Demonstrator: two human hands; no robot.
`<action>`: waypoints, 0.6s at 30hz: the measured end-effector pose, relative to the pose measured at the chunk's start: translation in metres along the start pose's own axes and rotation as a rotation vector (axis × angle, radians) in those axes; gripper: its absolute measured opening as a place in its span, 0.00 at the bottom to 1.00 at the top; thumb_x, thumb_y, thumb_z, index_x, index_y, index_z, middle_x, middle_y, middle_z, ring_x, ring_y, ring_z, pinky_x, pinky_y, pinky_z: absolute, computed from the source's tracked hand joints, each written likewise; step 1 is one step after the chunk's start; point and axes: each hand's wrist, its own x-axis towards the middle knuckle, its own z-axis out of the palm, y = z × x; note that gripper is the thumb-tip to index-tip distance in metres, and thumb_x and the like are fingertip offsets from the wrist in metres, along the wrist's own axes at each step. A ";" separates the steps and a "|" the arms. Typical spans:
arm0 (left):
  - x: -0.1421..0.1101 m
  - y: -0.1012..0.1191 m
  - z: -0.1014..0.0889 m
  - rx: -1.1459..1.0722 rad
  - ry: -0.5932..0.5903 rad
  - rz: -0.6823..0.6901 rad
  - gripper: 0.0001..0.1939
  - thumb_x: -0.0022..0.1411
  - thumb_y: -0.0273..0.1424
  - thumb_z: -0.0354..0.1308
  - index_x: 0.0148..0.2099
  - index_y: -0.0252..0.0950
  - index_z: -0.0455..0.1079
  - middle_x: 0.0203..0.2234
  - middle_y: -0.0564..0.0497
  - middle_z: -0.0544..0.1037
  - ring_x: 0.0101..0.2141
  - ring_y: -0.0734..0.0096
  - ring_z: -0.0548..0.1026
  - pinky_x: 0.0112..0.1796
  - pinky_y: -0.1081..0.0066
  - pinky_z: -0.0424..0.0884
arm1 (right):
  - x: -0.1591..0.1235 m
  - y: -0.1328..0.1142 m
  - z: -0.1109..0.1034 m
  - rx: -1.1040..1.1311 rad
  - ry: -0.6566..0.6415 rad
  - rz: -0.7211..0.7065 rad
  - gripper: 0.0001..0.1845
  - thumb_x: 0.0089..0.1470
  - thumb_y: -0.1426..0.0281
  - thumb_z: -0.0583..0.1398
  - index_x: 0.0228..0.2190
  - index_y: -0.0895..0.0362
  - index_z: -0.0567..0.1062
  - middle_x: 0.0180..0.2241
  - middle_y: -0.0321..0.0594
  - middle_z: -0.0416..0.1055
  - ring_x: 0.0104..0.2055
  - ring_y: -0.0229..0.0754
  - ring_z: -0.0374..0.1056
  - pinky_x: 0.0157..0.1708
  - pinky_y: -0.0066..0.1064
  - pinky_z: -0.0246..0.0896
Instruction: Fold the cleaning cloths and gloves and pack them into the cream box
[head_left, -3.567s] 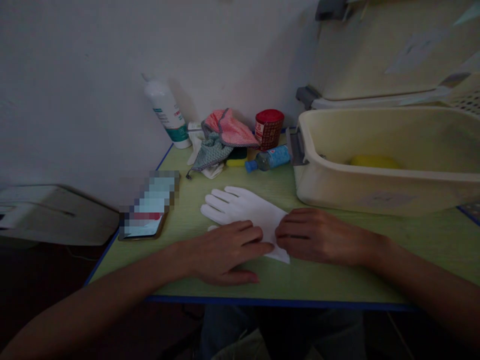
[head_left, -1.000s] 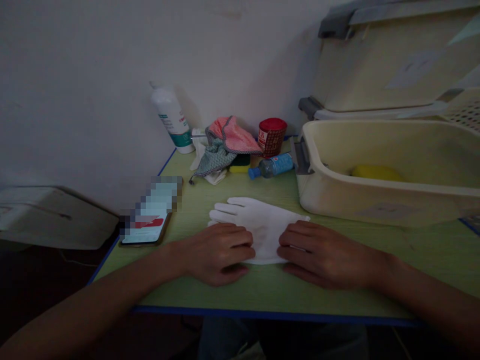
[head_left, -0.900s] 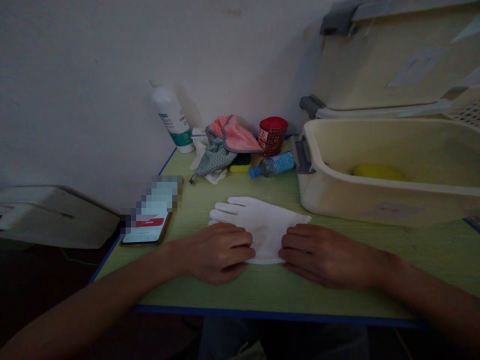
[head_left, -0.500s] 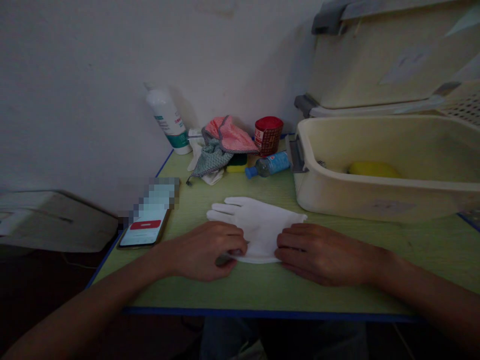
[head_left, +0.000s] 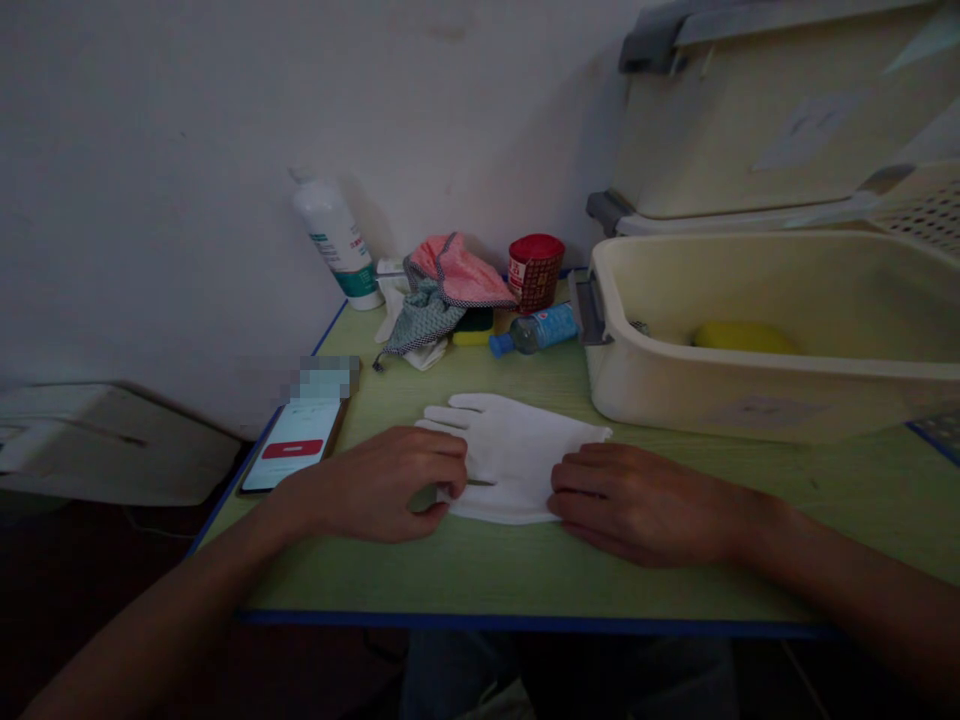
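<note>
A white glove (head_left: 514,450) lies flat on the green table, its fingers pointing left and its cuff to the right. My left hand (head_left: 401,485) is curled at the glove's left side, thumb and fingertips pinching the tip of the glove's thumb. At the cuff end, my right hand (head_left: 637,500) has its fingers bent over the glove's edge, closed on the fabric. My knuckles partly cover the lower glove fingers, and the right hand hides part of the cuff.
A phone (head_left: 300,435) lies left of my left forearm. Along the wall stand a white bottle (head_left: 334,240), cloths (head_left: 461,270), a sponge (head_left: 472,328), a red-lidded tub (head_left: 536,272) and a lying blue-capped bottle (head_left: 536,330). A cream bin (head_left: 750,390) holding something yellow stands right.
My left hand has slid left from the glove's palm to its thumb tip, uncovering the thumb. The glove was turned a little earlier; my right hand has stayed at the cuff.
</note>
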 end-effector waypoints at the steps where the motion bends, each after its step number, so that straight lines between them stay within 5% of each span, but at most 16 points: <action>1: -0.001 -0.001 -0.001 0.007 -0.008 -0.003 0.07 0.52 0.20 0.51 0.32 0.36 0.67 0.29 0.54 0.71 0.35 0.71 0.71 0.38 0.73 0.62 | 0.000 0.000 0.000 0.000 0.001 0.001 0.10 0.58 0.75 0.52 0.26 0.59 0.68 0.28 0.38 0.67 0.28 0.37 0.58 0.31 0.31 0.49; 18: -0.001 0.001 0.002 0.093 -0.007 0.013 0.06 0.54 0.22 0.53 0.31 0.36 0.68 0.28 0.54 0.72 0.34 0.71 0.71 0.37 0.73 0.62 | 0.001 0.002 0.001 0.012 -0.005 -0.012 0.10 0.59 0.74 0.51 0.27 0.59 0.68 0.28 0.38 0.67 0.28 0.37 0.58 0.33 0.31 0.51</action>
